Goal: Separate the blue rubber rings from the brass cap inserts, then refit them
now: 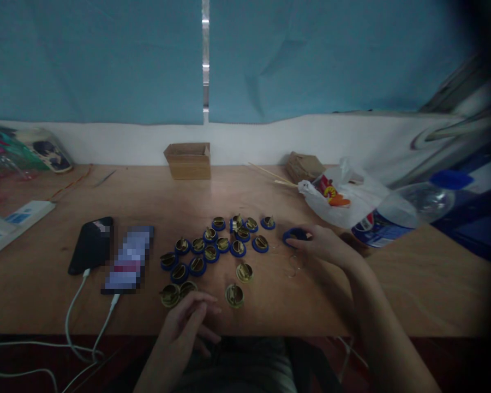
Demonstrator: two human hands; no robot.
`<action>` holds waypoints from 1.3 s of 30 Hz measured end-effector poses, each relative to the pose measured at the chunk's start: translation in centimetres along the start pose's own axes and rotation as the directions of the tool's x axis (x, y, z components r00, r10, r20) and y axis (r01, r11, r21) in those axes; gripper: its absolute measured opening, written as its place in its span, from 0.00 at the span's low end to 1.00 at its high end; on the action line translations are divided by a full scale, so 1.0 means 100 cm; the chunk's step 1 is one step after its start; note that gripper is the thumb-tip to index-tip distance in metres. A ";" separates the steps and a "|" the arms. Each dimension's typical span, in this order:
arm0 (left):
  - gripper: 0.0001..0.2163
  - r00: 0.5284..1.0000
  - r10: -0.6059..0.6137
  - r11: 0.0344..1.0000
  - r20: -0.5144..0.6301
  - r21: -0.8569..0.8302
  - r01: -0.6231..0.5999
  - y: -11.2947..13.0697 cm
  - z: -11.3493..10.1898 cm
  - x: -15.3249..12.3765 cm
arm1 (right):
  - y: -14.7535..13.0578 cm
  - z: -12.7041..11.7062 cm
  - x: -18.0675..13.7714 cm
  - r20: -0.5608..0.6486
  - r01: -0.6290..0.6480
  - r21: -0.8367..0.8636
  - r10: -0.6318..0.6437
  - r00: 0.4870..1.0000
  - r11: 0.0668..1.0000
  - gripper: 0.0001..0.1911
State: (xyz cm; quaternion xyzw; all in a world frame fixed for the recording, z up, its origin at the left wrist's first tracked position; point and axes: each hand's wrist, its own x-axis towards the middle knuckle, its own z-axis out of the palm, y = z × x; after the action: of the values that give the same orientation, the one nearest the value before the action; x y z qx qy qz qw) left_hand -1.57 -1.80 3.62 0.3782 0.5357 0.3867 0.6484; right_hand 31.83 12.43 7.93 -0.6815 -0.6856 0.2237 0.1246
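Observation:
My right hand (319,243) reaches over the table and has its fingers closed on a dark blue ring (291,237), at the right of a group of round brass-coloured pieces. My left hand (190,322) hovers at the table's front edge, fingers loosely bent and apart, with nothing visible in them. Just beyond it lie round brass pieces (171,295) without blue rims; two more, a brass piece (234,295) and another brass piece (244,272), are to its right. Several brass pieces set in blue rings (210,252) are clustered farther back, their inner metal parts facing up.
Two phones, a black phone (90,245) and a lit phone (130,259), lie left on white cables. A power strip (16,229) is at far left. An open cardboard box (189,164) stands at the back. A plastic bag (343,204) and tilted bottle (396,215) are right.

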 end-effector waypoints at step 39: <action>0.14 0.858 0.381 0.818 -0.345 0.558 -0.139 0.017 -0.040 -0.017 | -0.034 0.031 -0.083 -0.518 -0.045 0.144 0.114 0.848 0.989 0.20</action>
State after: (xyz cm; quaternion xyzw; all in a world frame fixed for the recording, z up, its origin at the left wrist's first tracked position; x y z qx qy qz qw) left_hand -5.88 -2.33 5.24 0.5109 0.6933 0.3918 0.3237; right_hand 27.71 3.92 7.96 -0.7352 -0.5811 0.0774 0.3403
